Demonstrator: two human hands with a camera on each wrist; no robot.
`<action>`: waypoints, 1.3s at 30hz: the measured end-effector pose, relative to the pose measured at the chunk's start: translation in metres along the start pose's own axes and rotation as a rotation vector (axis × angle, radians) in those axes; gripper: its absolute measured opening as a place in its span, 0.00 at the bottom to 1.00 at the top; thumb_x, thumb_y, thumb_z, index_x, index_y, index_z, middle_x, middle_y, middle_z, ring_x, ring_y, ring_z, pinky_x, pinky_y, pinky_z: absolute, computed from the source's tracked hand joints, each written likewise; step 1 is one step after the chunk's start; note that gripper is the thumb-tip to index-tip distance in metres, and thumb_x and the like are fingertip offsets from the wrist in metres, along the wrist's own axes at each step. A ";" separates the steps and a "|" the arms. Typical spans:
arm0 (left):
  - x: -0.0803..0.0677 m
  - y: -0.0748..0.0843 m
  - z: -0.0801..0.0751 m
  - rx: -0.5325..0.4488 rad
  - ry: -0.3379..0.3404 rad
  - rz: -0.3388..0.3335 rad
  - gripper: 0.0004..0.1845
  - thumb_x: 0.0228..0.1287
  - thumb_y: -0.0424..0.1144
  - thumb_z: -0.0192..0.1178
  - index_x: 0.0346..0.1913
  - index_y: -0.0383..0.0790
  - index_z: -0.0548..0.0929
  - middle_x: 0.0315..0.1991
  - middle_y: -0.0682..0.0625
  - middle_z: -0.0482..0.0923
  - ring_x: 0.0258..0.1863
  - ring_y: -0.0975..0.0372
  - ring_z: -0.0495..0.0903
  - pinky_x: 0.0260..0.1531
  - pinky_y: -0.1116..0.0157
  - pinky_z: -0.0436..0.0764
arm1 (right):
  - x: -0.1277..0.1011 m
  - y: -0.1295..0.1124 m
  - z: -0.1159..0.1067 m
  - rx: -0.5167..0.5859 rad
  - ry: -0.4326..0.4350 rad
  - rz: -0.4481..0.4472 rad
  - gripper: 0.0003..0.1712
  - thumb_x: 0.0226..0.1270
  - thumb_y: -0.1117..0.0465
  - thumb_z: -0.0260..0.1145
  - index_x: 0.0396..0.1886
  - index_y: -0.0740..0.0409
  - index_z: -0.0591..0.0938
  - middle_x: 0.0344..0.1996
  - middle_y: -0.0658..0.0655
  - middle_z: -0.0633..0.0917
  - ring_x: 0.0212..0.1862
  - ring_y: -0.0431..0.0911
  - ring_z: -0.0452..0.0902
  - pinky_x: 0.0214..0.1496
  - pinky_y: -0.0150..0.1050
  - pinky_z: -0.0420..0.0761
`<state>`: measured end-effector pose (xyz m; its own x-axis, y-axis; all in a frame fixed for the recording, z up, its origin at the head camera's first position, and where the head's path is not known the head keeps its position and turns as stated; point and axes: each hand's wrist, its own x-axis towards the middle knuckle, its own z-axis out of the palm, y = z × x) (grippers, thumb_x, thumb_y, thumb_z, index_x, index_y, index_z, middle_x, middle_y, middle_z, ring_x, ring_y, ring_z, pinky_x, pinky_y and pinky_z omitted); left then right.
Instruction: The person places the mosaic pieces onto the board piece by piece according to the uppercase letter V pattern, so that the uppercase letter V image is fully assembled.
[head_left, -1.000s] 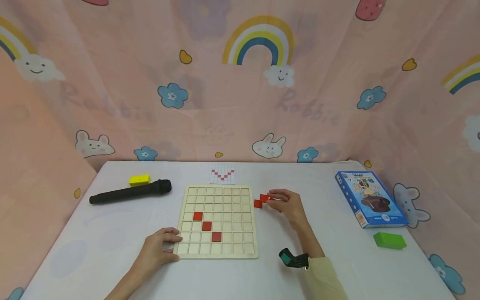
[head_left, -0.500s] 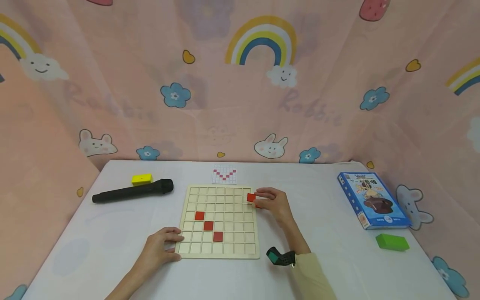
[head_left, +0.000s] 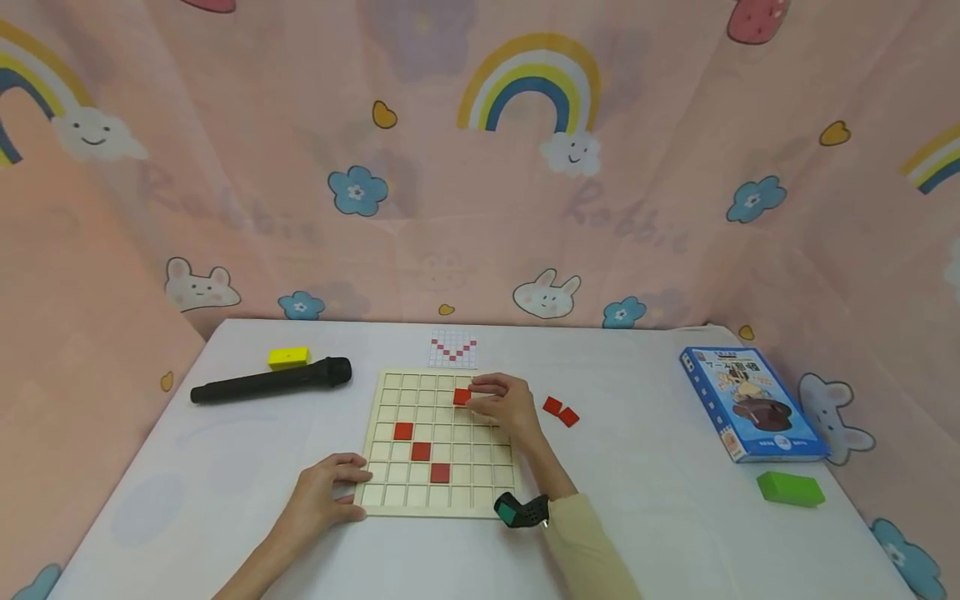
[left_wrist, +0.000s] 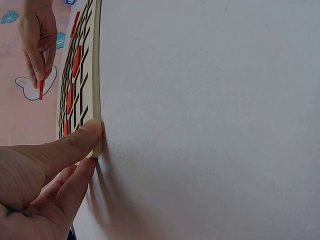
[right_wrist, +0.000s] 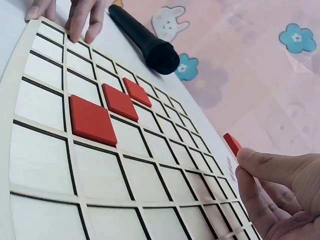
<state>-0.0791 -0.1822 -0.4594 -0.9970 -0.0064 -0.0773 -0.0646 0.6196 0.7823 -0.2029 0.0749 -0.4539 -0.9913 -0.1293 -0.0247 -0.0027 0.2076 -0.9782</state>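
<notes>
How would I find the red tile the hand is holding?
Look at the wooden grid board mid-table. Near its far edge the right hand pinches a red tile above the squares. The three other tiles on the board lie flat in a diagonal.

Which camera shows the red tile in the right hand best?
The right wrist view: the red tile shows close between the fingertips. The head view shows it small over the board; the left wrist view only edge-on.

small flat red square tile point(head_left: 462, 397), seemingly tilted, above wooden grid board point(head_left: 438, 442), upper right cells
</notes>
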 end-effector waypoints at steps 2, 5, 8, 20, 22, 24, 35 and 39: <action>0.000 0.000 0.000 0.003 -0.001 0.000 0.24 0.27 0.18 0.76 0.37 0.29 0.87 0.46 0.46 0.79 0.44 0.54 0.81 0.35 0.67 0.86 | 0.001 0.000 0.007 -0.006 -0.021 -0.014 0.19 0.55 0.72 0.72 0.47 0.72 0.80 0.42 0.69 0.84 0.38 0.56 0.84 0.41 0.41 0.86; 0.000 0.000 0.001 0.005 -0.004 0.003 0.24 0.27 0.18 0.76 0.37 0.29 0.87 0.46 0.46 0.79 0.44 0.54 0.81 0.35 0.67 0.86 | 0.003 0.002 0.019 -0.012 -0.045 -0.018 0.20 0.54 0.71 0.72 0.47 0.72 0.81 0.41 0.68 0.85 0.39 0.56 0.84 0.41 0.41 0.86; 0.000 0.001 0.001 0.007 -0.004 0.010 0.24 0.27 0.18 0.76 0.37 0.29 0.87 0.46 0.46 0.80 0.44 0.53 0.81 0.35 0.67 0.85 | 0.006 0.004 0.030 -0.036 -0.064 -0.025 0.19 0.53 0.71 0.73 0.45 0.70 0.82 0.40 0.66 0.86 0.39 0.54 0.84 0.41 0.39 0.86; 0.001 -0.001 -0.001 0.028 -0.003 0.054 0.23 0.28 0.19 0.76 0.37 0.30 0.87 0.46 0.46 0.80 0.43 0.53 0.82 0.35 0.69 0.85 | 0.010 0.003 0.065 -0.085 -0.152 -0.129 0.16 0.53 0.72 0.72 0.42 0.71 0.82 0.37 0.66 0.86 0.38 0.55 0.85 0.39 0.35 0.86; 0.001 -0.001 -0.001 0.031 -0.006 0.064 0.23 0.29 0.19 0.76 0.37 0.30 0.87 0.46 0.46 0.80 0.43 0.53 0.82 0.35 0.69 0.85 | 0.011 0.001 0.070 -0.093 -0.166 -0.133 0.16 0.52 0.72 0.73 0.42 0.71 0.82 0.37 0.66 0.86 0.38 0.55 0.85 0.39 0.34 0.86; 0.001 -0.001 -0.002 0.032 -0.006 0.063 0.23 0.29 0.19 0.76 0.37 0.30 0.87 0.46 0.46 0.80 0.43 0.53 0.82 0.35 0.68 0.85 | 0.013 0.000 0.075 -0.107 -0.175 -0.131 0.16 0.52 0.72 0.73 0.41 0.71 0.82 0.37 0.65 0.86 0.38 0.54 0.85 0.39 0.34 0.85; -0.001 0.002 -0.002 0.014 -0.012 0.019 0.23 0.29 0.19 0.76 0.38 0.30 0.87 0.46 0.46 0.79 0.41 0.55 0.82 0.35 0.67 0.86 | 0.017 -0.005 0.088 -0.169 -0.203 -0.120 0.15 0.50 0.71 0.74 0.40 0.69 0.84 0.36 0.63 0.87 0.37 0.51 0.86 0.39 0.33 0.85; 0.000 0.000 -0.002 0.018 -0.011 0.044 0.23 0.29 0.19 0.76 0.38 0.29 0.87 0.47 0.45 0.79 0.42 0.54 0.82 0.35 0.68 0.85 | 0.018 -0.006 0.090 -0.158 -0.218 -0.092 0.15 0.52 0.71 0.74 0.41 0.70 0.83 0.36 0.63 0.87 0.38 0.52 0.85 0.41 0.34 0.85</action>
<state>-0.0793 -0.1839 -0.4579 -0.9983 0.0299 -0.0504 -0.0201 0.6332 0.7738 -0.2092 -0.0163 -0.4669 -0.9344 -0.3561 0.0024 -0.1288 0.3315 -0.9346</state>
